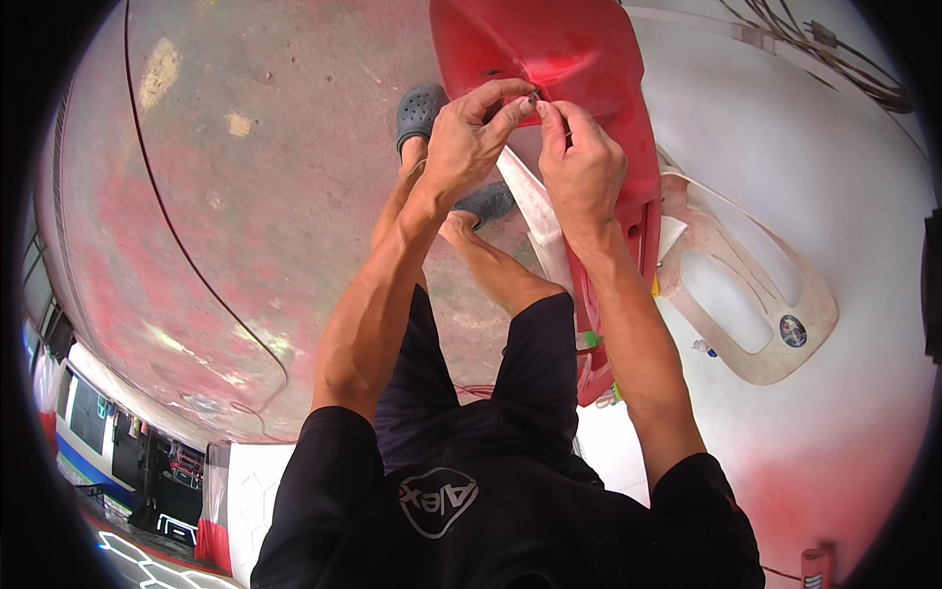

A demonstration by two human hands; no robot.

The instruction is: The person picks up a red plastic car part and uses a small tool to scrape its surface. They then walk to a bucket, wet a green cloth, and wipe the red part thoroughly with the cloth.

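Both hands meet over the upper part of a glossy red moulded panel [589,44], which looks like a vehicle bumper. My left hand [473,137] pinches a small dark piece [535,96] between thumb and fingertips; its exact kind is too small to tell. From the other side, my right hand [586,172] is closed, its thumb and forefinger tips pressed at the same piece. Part of that piece is covered by the fingertips. The panel runs down behind my right wrist and forearm.
A pale, worn frame-shaped part [716,265] with a round emblem lies against the white wall at right. Cables [834,49] hang at the upper right. A dark cord [177,231] crosses the red-stained floor [265,196] at left. My feet wear grey clogs [420,110].
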